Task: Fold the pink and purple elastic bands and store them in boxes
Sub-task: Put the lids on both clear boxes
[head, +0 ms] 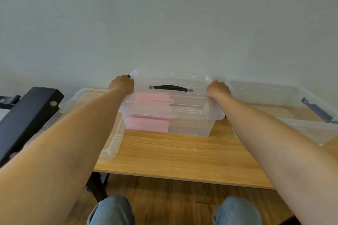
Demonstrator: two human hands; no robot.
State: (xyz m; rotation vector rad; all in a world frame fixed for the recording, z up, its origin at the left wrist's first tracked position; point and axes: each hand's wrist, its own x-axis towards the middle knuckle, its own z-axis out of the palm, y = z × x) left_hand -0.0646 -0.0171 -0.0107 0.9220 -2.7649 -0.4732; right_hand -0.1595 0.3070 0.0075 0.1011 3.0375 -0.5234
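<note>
Two folded pink bands [147, 124] lie in the left half of the clear box [190, 128] at frame centre, its lid [170, 80] gripped at either end by the left hand [122, 85] and right hand [218, 89], with another lid [108, 144] lower left and a second box [285, 100] at right.

Soft, even daylight is filling the scene, moderately bright, casting only faint shadows under the clear plastic lidded box [170, 115] on the light wooden table [182, 153]. Wide-angle distortion is bending the table edge and stretching the forearms near the corners. Fine detail is looking slightly smeared, and the clear plastic is giving off pale glare.
</note>
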